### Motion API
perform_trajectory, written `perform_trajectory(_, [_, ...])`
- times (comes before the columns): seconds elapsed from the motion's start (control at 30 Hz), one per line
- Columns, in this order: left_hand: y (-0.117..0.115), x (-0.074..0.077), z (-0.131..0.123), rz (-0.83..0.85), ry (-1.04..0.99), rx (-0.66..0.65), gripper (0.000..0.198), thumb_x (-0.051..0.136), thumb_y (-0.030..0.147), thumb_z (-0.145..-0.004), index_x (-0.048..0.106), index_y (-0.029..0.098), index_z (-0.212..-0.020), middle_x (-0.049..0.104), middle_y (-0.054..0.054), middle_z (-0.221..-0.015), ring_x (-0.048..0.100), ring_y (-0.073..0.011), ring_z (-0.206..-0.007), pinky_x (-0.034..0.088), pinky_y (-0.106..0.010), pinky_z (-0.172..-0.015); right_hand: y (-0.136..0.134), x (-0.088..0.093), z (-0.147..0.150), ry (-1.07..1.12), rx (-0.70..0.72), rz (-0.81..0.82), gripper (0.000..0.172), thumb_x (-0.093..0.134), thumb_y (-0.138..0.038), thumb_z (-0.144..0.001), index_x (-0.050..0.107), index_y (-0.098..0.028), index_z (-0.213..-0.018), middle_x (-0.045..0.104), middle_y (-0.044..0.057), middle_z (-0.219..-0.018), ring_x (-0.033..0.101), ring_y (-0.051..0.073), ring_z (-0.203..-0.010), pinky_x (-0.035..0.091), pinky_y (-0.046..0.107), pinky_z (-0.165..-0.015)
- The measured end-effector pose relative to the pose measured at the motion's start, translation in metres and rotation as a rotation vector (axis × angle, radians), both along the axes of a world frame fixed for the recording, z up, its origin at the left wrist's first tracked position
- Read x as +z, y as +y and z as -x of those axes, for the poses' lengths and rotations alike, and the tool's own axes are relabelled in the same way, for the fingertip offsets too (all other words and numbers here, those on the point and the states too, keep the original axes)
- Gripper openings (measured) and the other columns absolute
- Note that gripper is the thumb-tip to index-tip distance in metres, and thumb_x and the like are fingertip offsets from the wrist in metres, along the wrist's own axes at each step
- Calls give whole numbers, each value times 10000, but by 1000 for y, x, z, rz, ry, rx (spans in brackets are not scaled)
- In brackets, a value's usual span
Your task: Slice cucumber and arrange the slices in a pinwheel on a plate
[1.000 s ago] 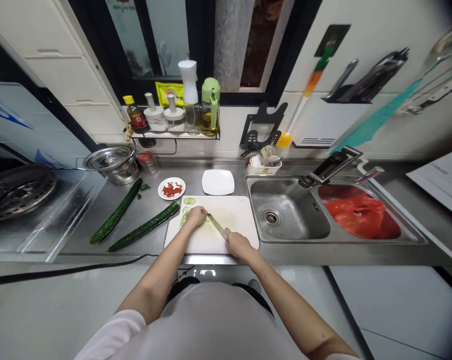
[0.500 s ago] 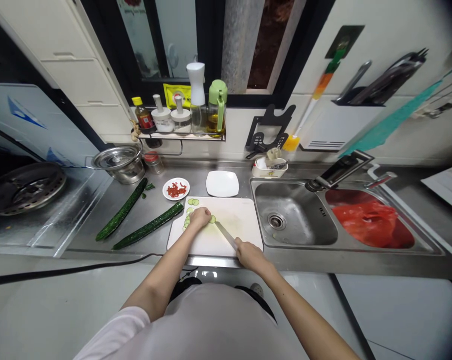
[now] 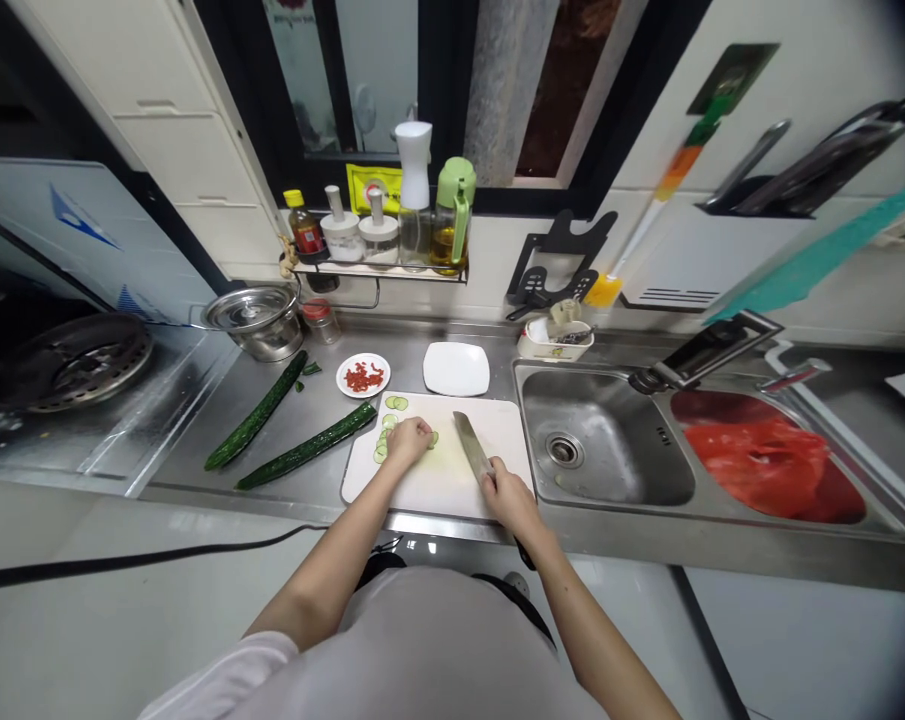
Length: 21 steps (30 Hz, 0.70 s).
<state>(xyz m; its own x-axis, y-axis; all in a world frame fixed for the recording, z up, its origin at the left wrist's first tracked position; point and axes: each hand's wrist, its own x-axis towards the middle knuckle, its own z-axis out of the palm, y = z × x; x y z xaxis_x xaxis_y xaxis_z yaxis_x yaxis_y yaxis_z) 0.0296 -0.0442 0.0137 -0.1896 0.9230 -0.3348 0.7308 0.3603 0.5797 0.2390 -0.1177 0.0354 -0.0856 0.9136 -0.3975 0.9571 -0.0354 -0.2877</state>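
On the white cutting board (image 3: 452, 490), several cucumber slices (image 3: 389, 422) lie at the upper left. My left hand (image 3: 408, 440) is closed over the board beside them, its fingertips at a green slice (image 3: 433, 439); what they pinch is too small to make out. My right hand (image 3: 509, 494) grips a knife (image 3: 471, 442) by its handle, the blade pointing up and left, apart from the slices. Two long cucumbers, one (image 3: 306, 449) with its end near the board and another (image 3: 257, 412) farther left, lie on the steel counter.
Behind the board are a plate of chopped red pieces (image 3: 363, 392) and a white plate (image 3: 456, 369). A lidded steel pot (image 3: 261, 325) stands back left. The sink (image 3: 609, 440) is to the right, with a red bag (image 3: 759, 465) in its second basin.
The knife has moved right, away from the slice by my left hand, and its blade now points more upward. The whole view has shifted slightly.
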Motion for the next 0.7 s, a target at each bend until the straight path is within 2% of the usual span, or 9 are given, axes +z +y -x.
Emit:
perform_trajectory(0.2, [-31,-4,14,-91,-84,83,126,674,348,-738,682,227,-771,716,9,-812,633,-145,-764,414,-247,-717,3,-13,-4,-23,16,-7,303,336,-307,-966,434,-193,-1228,687,97,-1013,628,212,-893,265,272,-622])
perform_trajectory(0.37, [-54,-24,36,-152,-193,127,183,680,378,-729,684,207,-795,712,-8,-794,638,-145,-737,436,-237,-689,4,-15,-5,-34,31,15,287,337,-316,-969,445,-193,-1205,685,98,-1007,623,210,-893,266,270,-626])
perform_trajectory(0.53, [-67,-47,59,-161,-284,200,232,675,381,-707,691,189,-837,710,-12,-752,644,-144,-703,451,-220,-642,5,-12,0,-31,50,25,267,338,-299,-972,447,-195,-1193,680,96,-1003,615,198,-882,264,265,-628])
perform_trajectory(0.7, [-74,-55,79,-132,-269,258,245,703,368,-671,694,180,-827,706,-8,-712,633,-141,-652,445,-222,-614,6,-11,4,-24,67,9,262,337,-304,-975,458,-193,-1179,680,95,-973,609,193,-850,260,267,-625])
